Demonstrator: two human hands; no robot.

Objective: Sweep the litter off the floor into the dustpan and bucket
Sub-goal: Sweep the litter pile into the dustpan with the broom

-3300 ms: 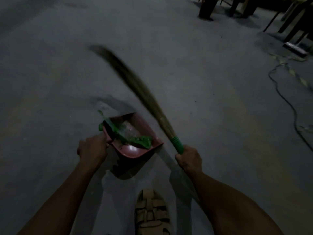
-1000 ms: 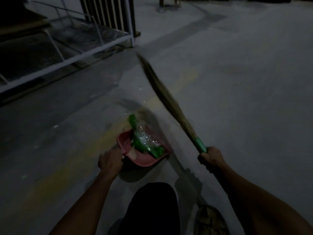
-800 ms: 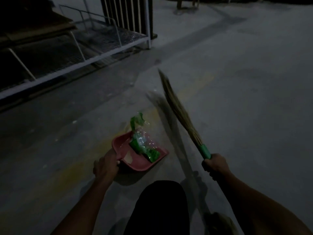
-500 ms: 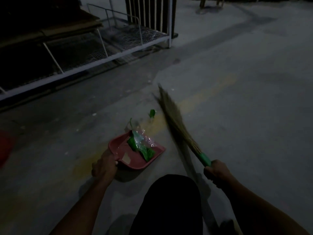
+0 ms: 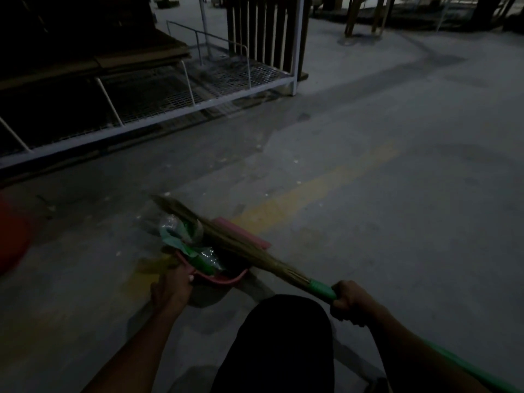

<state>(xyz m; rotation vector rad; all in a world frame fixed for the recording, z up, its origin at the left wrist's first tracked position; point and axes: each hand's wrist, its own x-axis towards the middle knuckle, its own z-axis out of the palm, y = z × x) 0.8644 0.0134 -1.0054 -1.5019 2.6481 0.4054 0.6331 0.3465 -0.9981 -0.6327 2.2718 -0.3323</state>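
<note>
Right hand (image 5: 350, 302), clenched on the broom (image 5: 226, 242), lay near-right of the dustpan (image 5: 241, 232) my left hand (image 5: 170, 287) gripped, bristles angled far-left across its litter (image 5: 184, 236), I noted.

A dim industrial or warehouse-type space is shown. A bare grey concrete floor (image 5: 397, 194) is marked with a worn yellow painted line (image 5: 317, 188), as used for floor lanes. A low white metal rack (image 5: 175, 109) with wire-mesh decking is set along the left side, with flat cardboard sheets (image 5: 93, 61) stacked on it. Dark vertical bars (image 5: 263, 32) and wooden legs (image 5: 363, 15) are seen at the far end.
</note>
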